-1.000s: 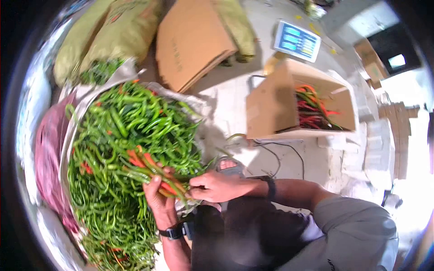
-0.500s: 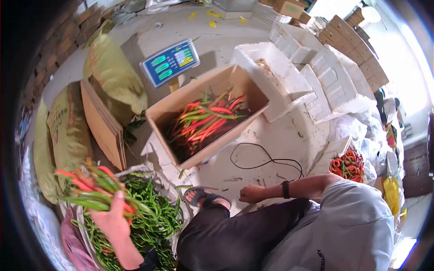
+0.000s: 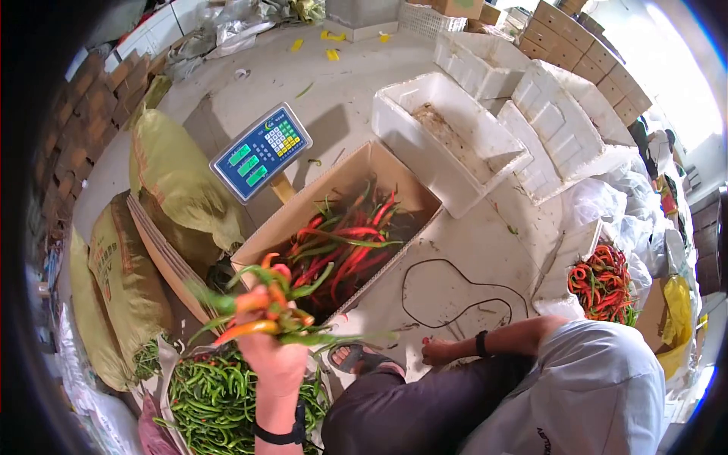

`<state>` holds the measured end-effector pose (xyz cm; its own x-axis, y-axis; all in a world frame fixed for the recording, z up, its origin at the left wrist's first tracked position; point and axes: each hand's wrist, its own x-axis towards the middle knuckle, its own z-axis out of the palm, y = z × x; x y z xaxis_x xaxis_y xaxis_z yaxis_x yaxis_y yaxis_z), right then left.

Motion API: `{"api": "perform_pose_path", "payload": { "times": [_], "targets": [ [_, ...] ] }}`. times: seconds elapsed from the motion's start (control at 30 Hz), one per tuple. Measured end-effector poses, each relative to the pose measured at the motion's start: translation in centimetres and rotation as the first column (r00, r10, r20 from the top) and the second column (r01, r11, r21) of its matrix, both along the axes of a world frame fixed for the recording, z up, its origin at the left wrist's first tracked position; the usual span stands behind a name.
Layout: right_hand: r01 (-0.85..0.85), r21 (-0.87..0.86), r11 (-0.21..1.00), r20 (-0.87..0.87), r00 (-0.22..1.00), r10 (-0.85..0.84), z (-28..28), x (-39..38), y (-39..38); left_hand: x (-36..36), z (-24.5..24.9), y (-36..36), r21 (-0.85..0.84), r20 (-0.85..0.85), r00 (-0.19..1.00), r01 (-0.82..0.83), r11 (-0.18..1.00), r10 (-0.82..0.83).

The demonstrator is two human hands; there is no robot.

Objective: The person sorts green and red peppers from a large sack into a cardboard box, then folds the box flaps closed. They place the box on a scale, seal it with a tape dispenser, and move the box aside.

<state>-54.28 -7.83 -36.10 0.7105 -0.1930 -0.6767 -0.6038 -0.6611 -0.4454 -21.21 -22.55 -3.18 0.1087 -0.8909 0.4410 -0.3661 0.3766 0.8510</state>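
Mixed peppers (image 3: 254, 302) have moved from lower left toward the cardboard box (image 3: 394, 171), left hand (image 3: 277, 368) fingers wrapped round them; right hand (image 3: 440, 352) finger state unclear.

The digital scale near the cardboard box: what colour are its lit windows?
The lit windows are green, best seen in the head view.

There are two hands (image 3: 274, 360) (image 3: 440, 351), two wristbands (image 3: 282, 437) (image 3: 481, 344) and one scale display (image 3: 262, 152) (three green readouts (image 3: 239, 155) (image 3: 248, 166) (image 3: 256, 177))

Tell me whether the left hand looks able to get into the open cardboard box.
Probably yes: the left hand, gripping mixed peppers, appears close to the cardboard box, whose open top looks unobstructed.
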Motion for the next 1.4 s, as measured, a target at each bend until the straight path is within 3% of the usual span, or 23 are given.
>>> {"api": "perform_pose_path", "payload": {
  "times": [0.1,0.13,0.27,0.33,0.37,0.43,0.47,0.5,0.53,0.6,0.67,0.73,0.8,0.87,0.97,1.0,1.07,1.17,1.2,1.27,1.33,1.4],
  "targets": [
    [0.107,0.026,0.994,0.011,0.994,-0.108,-0.5,-0.2,0.7,-2.0,-0.2,-1.5,0.17,0.255,0.96,0.07,0.983,-0.113],
    [0.132,0.044,0.99,-0.004,0.991,-0.132,-0.8,-0.1,0.9,-1.7,-1.7,-2.0,-0.157,0.661,0.751,0.149,0.976,-0.008],
    [0.199,0.043,0.979,-0.064,0.978,-0.196,0.9,0.6,0.3,-5.9,-1.2,-3.6,-0.2,0.771,0.637,0.251,0.947,-0.006],
    [0.2,0.072,0.977,0.093,0.974,-0.207,-1.4,-0.6,1.3,-7.8,-0.8,-3.4,-0.216,0.801,0.598,0.337,0.917,-0.032],
    [0.196,0.074,0.978,0.087,0.975,-0.202,-1.8,-1.0,1.5,-8.1,-1.0,-3.5,-0.215,0.797,0.603,0.331,0.919,-0.031],
    [0.239,0.086,0.967,0.048,0.969,-0.244,-2.6,-1.5,1.6,-8.3,-1.5,-4.1,0.13,0.731,0.63,0.249,0.96,-0.262],
    [0.252,0.089,0.964,0.036,0.966,-0.256,-2.6,-1.4,1.5,-7.9,-1.1,-4.9,0.128,0.73,0.632,0.245,0.961,-0.258],
    [0.394,0.121,0.911,-0.03,0.919,-0.394,-2.0,-1.3,1.7,-7.2,-0.6,-5.7,0.436,0.538,0.732,0.182,0.881,-0.418],
    [0.529,0.142,0.836,-0.099,0.848,-0.52,-1.4,-1.2,1.7,-6.3,-0.4,-6.3,0.7,0.294,0.821,0.164,0.695,-0.49],
    [0.521,0.142,0.842,-0.1,0.853,-0.512,-0.9,-1.0,1.6,-4.7,-3.4,-6.3,0.671,0.331,0.811,0.157,0.725,-0.482],
    [0.516,0.145,0.844,-0.098,0.857,-0.506,-1.0,-1.0,1.4,-3.8,-5.0,-5.7,0.43,0.522,0.771,0.133,0.893,-0.366],
    [0.475,0.184,0.861,-0.043,0.879,-0.476,-1.8,-1.1,1.4,-3.1,-4.8,-5.2,0.487,0.486,0.781,0.129,0.864,-0.391],
    [0.394,0.151,0.907,0.017,0.916,-0.401,-4.1,-1.2,2.1,-2.5,-4.8,-4.8,0.241,0.652,0.739,0.01,0.97,-0.169],
    [0.309,0.106,0.945,0.074,0.945,-0.318,-4.5,-1.1,2.3,-1.7,-4.7,-4.4,0.085,0.581,0.811,0.019,0.996,-0.065],
    [0.424,0.151,0.893,0.005,0.903,-0.43,-2.2,0.4,1.4,0.3,-3.0,-2.9,0.072,0.483,0.875,-0.014,0.997,-0.022],
    [0.276,0.076,0.958,0.073,0.957,-0.282,-2.5,0.6,1.4,1.2,-2.8,-2.4,0.055,0.469,0.883,-0.048,0.997,0.017],
    [0.117,-0.012,0.993,0.133,0.984,-0.115,-3.3,0.9,1.3,3.3,-1.8,-0.5,0.148,0.375,0.924,-0.147,0.978,0.082],
    [0.219,0.038,0.975,0.154,0.963,-0.222,-3.9,1.3,1.0,8.6,-3.5,3.5,0.201,0.31,0.915,-0.33,0.922,0.26],
    [0.295,0.095,0.951,0.146,0.94,-0.307,-2.4,2.2,0.4,9.9,-3.5,5.1,0.349,0.195,0.931,-0.359,0.866,0.308],
    [0.361,0.147,0.921,0.132,0.915,-0.38,0.3,4.3,-1.0,13.9,-5.3,8.5,0.537,0.097,0.933,-0.342,0.771,0.346],
    [0.56,0.266,0.785,0.08,0.799,-0.596,2.4,6.7,-2.2,18.0,-9.2,12.7,0.72,0.063,0.925,-0.303,0.624,0.375],
    [0.474,0.295,0.83,0.167,0.829,-0.533,7.2,9.4,-4.1,19.5,-12.2,17.7,0.81,0.057,0.93,-0.255,0.528,0.362]
  ]
}}
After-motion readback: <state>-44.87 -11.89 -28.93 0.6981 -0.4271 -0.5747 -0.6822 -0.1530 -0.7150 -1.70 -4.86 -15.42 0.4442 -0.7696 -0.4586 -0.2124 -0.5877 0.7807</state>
